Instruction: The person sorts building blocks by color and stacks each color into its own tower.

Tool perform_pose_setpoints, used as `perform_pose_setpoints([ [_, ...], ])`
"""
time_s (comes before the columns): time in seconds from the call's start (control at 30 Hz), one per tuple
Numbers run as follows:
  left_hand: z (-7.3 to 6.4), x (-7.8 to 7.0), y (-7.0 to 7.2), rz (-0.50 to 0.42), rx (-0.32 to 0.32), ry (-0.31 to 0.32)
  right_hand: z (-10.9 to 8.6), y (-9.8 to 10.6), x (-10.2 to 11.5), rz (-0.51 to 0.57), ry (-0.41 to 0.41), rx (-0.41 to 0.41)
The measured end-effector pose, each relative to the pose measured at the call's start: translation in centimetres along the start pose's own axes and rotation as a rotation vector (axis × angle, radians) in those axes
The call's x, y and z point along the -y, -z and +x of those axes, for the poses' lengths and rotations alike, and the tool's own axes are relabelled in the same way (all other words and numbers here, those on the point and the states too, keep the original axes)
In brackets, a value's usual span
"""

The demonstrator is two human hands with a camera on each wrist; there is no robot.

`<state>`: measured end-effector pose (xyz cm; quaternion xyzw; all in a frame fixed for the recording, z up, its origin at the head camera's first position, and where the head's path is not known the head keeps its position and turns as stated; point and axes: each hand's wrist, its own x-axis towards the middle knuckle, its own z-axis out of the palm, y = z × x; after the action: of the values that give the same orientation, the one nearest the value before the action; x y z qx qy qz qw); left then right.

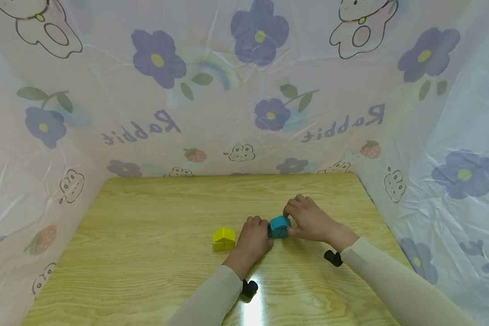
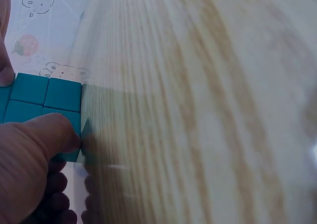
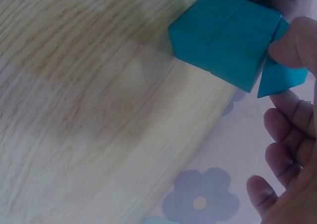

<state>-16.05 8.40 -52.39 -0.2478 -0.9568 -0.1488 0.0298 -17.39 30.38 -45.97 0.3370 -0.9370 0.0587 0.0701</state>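
Observation:
A small teal block stack [image 1: 278, 234] stands on the table right of centre, between both hands; seams divide its faces into squares in the left wrist view. My left hand [image 1: 252, 237] grips its left side, the thumb [image 2: 57, 130] lying over one face. From the other side my right hand [image 1: 309, 222] pinches a teal wedge-shaped block [image 3: 282, 78] between thumb and forefinger. The wedge sits against the stack's top, a narrow gap showing along one edge in the right wrist view. The other right fingers curl loosely, apart from the blocks.
A yellow block stack [image 1: 224, 240] with a peaked top stands on the wooden table [image 1: 146, 271], left of my left hand. Printed sheeting [image 1: 212, 113] with flowers and rabbits rises along the table's back and sides. Black wrist-camera mounts [image 1: 250, 289] hang under the sleeves.

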Motion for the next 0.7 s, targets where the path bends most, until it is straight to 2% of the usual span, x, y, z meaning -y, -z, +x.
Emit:
perform_pose_setpoints([
  [0.7, -0.09, 0.00, -0.02, 0.025, -0.009, -0.007, 0.17, -0.37, 0.06, -0.013, -0.006, 0.012],
])
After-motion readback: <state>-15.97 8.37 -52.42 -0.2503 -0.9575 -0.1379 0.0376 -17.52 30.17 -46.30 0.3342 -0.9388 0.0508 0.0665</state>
